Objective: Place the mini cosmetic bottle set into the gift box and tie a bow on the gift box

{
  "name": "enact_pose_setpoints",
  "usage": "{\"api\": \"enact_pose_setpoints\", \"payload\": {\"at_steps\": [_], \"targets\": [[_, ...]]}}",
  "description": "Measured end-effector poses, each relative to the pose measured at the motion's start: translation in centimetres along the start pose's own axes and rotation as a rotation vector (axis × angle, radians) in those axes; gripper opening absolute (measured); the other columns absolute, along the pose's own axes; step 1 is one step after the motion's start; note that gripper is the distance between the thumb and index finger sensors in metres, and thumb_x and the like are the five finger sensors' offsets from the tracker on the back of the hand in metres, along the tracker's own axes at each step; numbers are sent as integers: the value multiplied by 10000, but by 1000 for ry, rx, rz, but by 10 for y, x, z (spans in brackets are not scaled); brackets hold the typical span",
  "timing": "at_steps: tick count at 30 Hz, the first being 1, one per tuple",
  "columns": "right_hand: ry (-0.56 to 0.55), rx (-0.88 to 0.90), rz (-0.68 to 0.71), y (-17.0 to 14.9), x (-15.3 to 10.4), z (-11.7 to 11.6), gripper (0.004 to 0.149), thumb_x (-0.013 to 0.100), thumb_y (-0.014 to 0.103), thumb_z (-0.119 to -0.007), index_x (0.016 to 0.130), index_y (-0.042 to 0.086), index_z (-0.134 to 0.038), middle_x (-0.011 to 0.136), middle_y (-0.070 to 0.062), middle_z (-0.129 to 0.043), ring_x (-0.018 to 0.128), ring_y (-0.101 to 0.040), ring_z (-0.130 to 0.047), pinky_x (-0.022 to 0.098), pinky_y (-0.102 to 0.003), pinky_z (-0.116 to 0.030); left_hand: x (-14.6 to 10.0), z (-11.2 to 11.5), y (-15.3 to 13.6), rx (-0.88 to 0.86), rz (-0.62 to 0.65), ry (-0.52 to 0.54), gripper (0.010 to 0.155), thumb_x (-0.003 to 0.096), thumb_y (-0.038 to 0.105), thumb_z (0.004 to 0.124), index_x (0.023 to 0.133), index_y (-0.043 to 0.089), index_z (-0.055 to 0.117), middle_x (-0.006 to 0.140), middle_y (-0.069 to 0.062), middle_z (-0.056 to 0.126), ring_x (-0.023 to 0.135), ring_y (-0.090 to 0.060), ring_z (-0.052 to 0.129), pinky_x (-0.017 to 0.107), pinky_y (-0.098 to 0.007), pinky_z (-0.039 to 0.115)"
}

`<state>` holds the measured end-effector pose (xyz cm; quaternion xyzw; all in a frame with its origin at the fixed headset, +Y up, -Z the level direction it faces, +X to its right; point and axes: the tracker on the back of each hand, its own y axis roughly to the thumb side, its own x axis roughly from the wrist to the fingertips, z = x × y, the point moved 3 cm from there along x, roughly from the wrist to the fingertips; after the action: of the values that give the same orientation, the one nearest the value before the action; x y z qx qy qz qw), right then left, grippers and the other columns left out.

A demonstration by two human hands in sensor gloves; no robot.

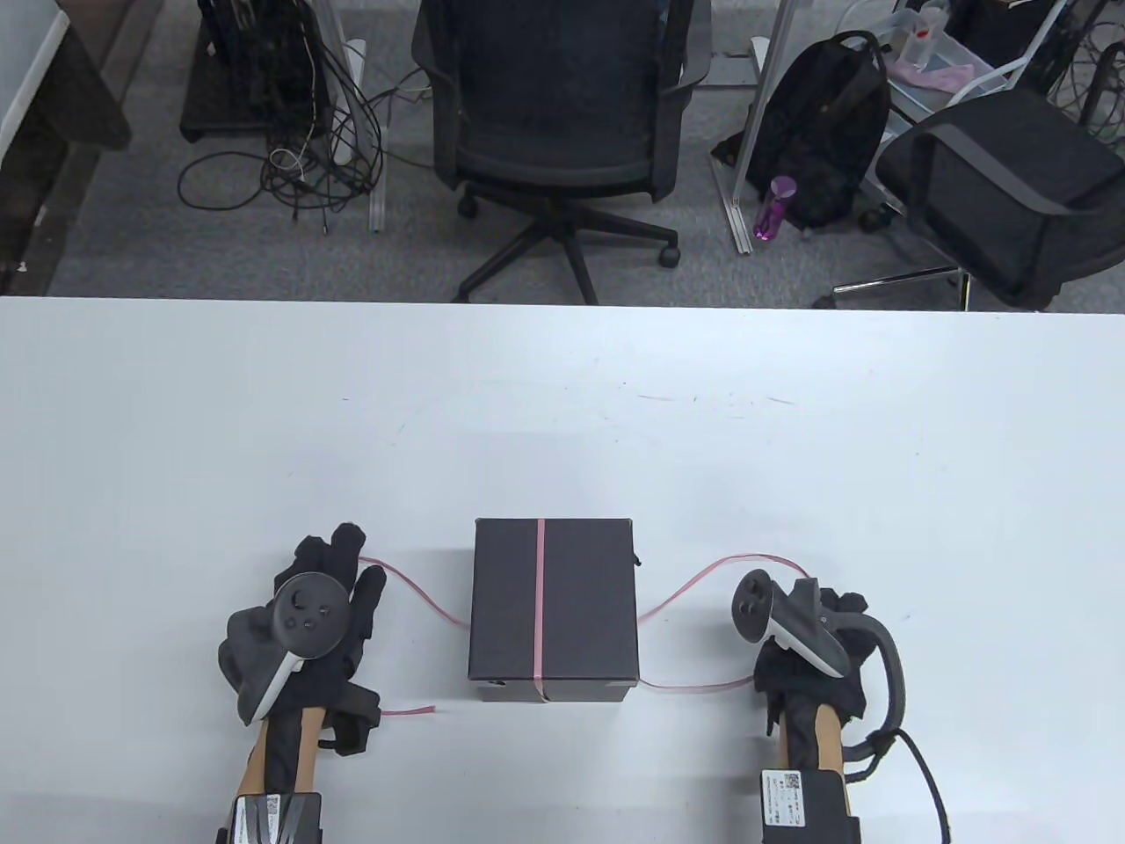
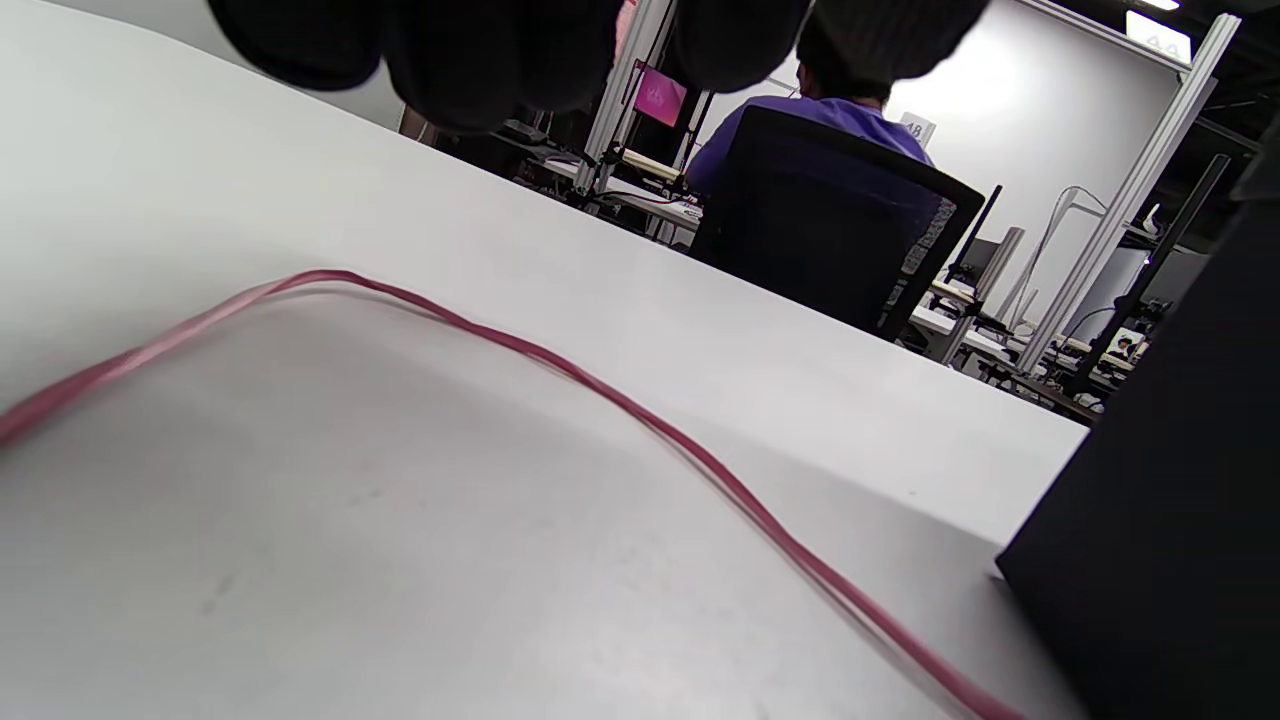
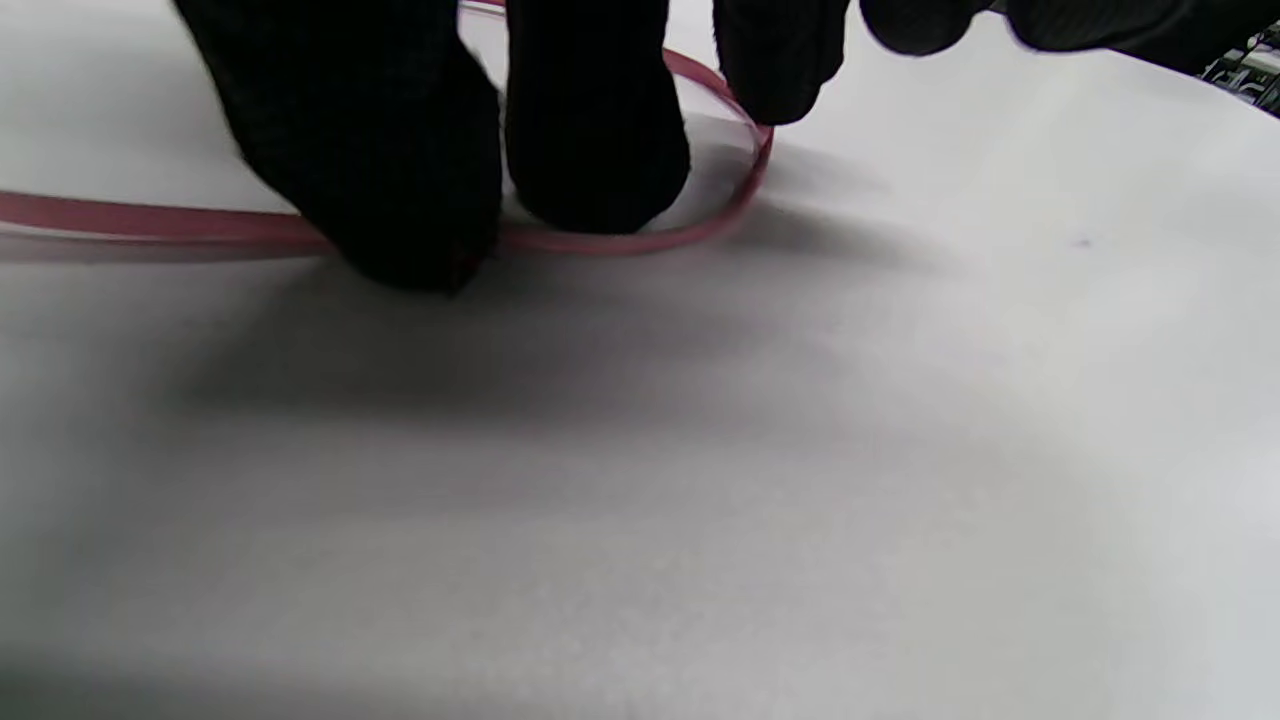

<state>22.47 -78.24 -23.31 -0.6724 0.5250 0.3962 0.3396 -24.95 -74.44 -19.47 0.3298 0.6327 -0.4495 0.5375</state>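
The left hand (image 1: 303, 620) is laid flat, fingers straight, on the pink ribbon (image 1: 540, 598) at 9 o'clock of the closed gift box (image 1: 554, 611). At 3 o'clock, the ribbon is pinched against the tabletop (image 1: 562, 413) by the right hand (image 1: 804, 637).

A small white sign (image 2: 914, 129) behind the seated person is showing "18"; nothing else is reading clearly.
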Motion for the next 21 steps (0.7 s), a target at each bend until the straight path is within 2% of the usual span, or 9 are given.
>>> {"api": "enact_pose_setpoints", "payload": {"at_steps": [1, 4, 7, 10, 14, 16, 17, 19, 21], "targets": [[-18, 2, 10, 2, 0, -1, 450, 476, 335, -890, 752, -19, -854, 1096, -371, -492, 901, -656, -357, 601, -785, -446, 0, 0, 0, 0, -1, -1, 656, 594, 538, 612, 1181, 265, 505, 1172, -238, 559, 982, -503, 731, 685, -634, 684], [-22, -9, 54, 5, 1, -1, 432, 486, 314, -875, 702, -60, -868, 1067, -375, -534, 892, -656, -365, 596, -778, -462, 1, 2, -2, -5, -3, -4, 656, 594, 539, 611, 1181, 266, 504, 1173, -237, 558, 981, -503, 732, 685, -634, 684], [-85, 136, 101, -2, -3, 7, 409, 487, 301, -863, 678, -60, -878, 1045, -385, -562, 888, -662, -387, 597, -769, -474, 2, 5, -4, -5, -8, -13, 658, 594, 537, 613, 1180, 258, 509, 1171, -237, 563, 981, -503, 732, 685, -637, 683], [-212, 447, 200, -15, -11, 22, 389, 495, 281, -841, 663, -69, -866, 1018, -380, -624, 887, -665, -489, 602, -748, -523, 3, 6, -7, -9, -15, -15, 657, 593, 535, 613, 1178, 253, 514, 1170, -239, 566, 984, -506, 731, 687, -644, 678], [-283, 915, 290, -26, -13, 24, 349, 518, 208, -778, 668, -102, -828, 943, -372, -740, 807, -645, -701, 568, -708, -647, 3, 5, -7, -21, -12, -11, 653, 593, 532, 614, 1174, 244, 530, 1165, -237, 583, 984, -513, 737, 685, -649, 681], [-259, 1118, 327, -27, -11, 19, 346, 550, 188, -733, 727, -103, -795, 916, -404, -763, 735, -613, -815, 525, -678, -723, 3, 5, -7, -23, -10, -9, 650, 592, 531, 615, 1168, 239, 545, 1164, -233, 591, 983, -514, 743, 684, -650, 682], [-223, 1234, 354, -27, -9, 15, 343, 573, 179, -694, 765, -96, -766, 893, -426, -775, 678, -554, -891, 494, -635, -778, 3, 6, -8, -25, -9, -8, 648, 592, 530, 615, 1167, 237, 550, 1162, -231, 597, 982, -513, 745, 684, -648, 684], [-175, 1341, 373, -25, -8, 11, 354, 605, 183, -649, 832, -82, -707, 855, -448, -788, 567, -405, -986, 427, -546, -856, 3, 6, -8, -29, -6, -6, 642, 591, 530, 616, 1161, 238, 565, 1158, -230, 608, 978, -510, 754, 681, -648, 688], [-171, 1364, 374, -24, -9, 12, 368, 624, 196, -619, 876, -69, -658, 807, -414, -839, 468, -309, -1014, 364, -475, -887, 3, 6, -8, -29, -5, -7, 636, 591, 529, 616, 1155, 236, 579, 1155, -225, 619, 975, -507, 762, 682, -646, 691]]}}
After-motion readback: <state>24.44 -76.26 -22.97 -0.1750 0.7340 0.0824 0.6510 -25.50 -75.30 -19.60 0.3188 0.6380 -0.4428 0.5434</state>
